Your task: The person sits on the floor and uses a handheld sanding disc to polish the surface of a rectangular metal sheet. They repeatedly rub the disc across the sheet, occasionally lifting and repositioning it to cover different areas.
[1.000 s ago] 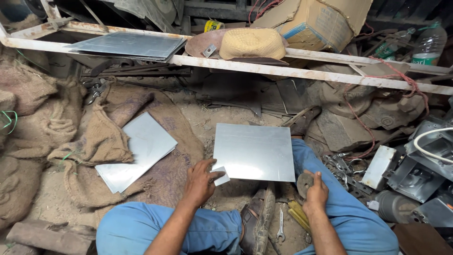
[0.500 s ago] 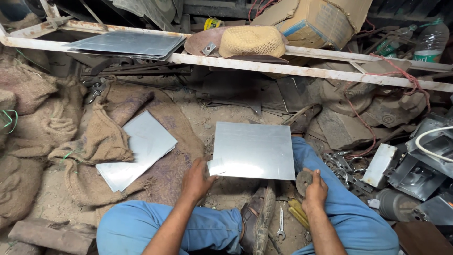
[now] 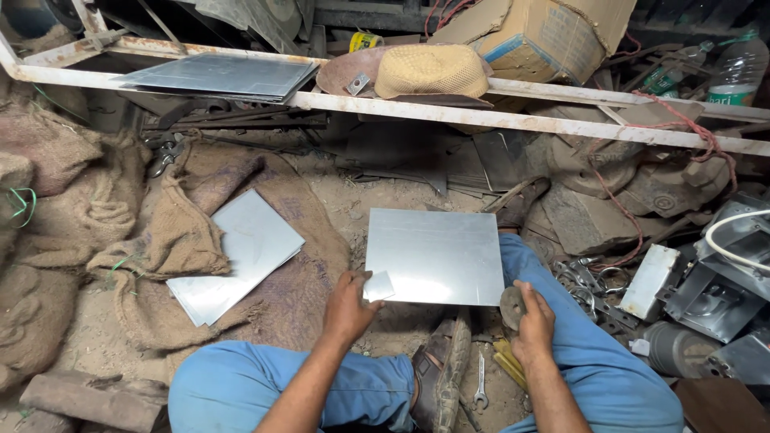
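Observation:
A square shiny metal sheet [image 3: 437, 255] lies flat in front of me, resting partly on my right knee. My left hand [image 3: 346, 306] touches its near left corner, where a small metal piece [image 3: 378, 286] sits under my thumb. My right hand [image 3: 532, 322] grips a round dark tool [image 3: 510, 307] at the sheet's near right edge. Both legs in blue trousers [image 3: 241, 385] frame the spot.
A stack of metal sheets [image 3: 241, 250] lies on burlap sacking [image 3: 160, 240] to the left. More sheets [image 3: 224, 76] rest on a rusty white frame rail [image 3: 481, 119]. A spanner [image 3: 480, 381] and a sandal [image 3: 441, 373] lie between my legs. Metal scrap [image 3: 706, 281] crowds the right.
The left hand slid a little toward the sheet's near left corner. The sheet and the right hand have barely moved.

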